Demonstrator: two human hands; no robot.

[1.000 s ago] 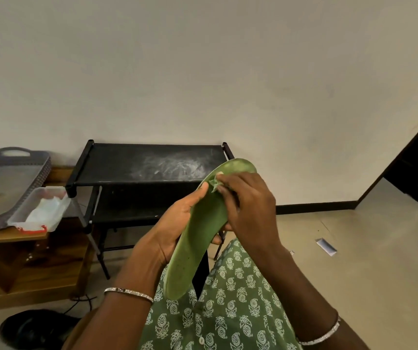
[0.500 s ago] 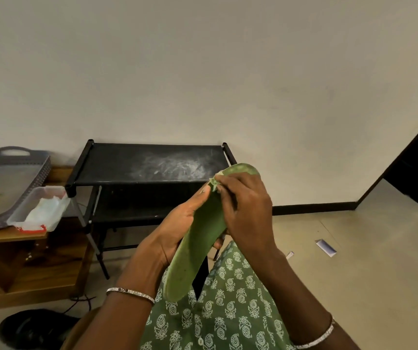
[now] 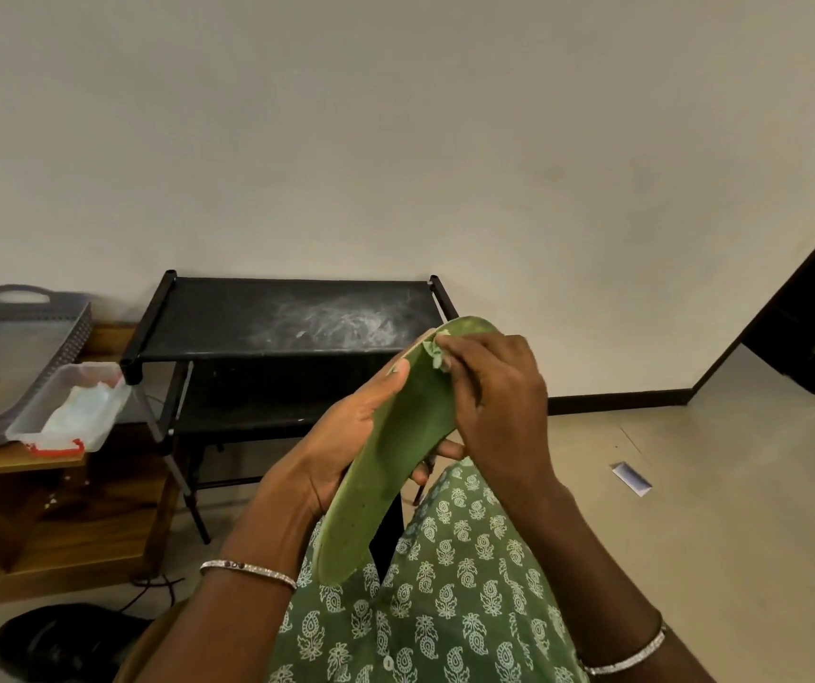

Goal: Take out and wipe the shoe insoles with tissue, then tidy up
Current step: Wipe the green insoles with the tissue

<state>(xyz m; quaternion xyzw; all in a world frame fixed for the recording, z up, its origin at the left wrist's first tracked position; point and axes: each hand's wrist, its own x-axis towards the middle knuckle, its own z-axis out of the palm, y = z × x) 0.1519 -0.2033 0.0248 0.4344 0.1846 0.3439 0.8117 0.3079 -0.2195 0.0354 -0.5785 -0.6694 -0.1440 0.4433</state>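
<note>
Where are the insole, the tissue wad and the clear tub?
insole (image 3: 386,485), head view, middle of green face
tissue wad (image 3: 436,356), head view, crumpled middle
clear tub (image 3: 33,406), head view, left wall

Domestic room, likely home entryway: black shoe rack (image 3: 292,317) against plain wall, wooden side table (image 3: 50,490), black shoe (image 3: 65,643) on tiled floor (image 3: 691,510).

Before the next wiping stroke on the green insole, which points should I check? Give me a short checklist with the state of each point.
1. Left hand grips the insole: ok.
2. Right hand pinches the tissue against the insole's top end: ok.
3. The tissue is clean enough: cannot tell.
4. Lower half of the insole is wiped: cannot tell.
5. Clear box holds spare tissues: ok.
</note>
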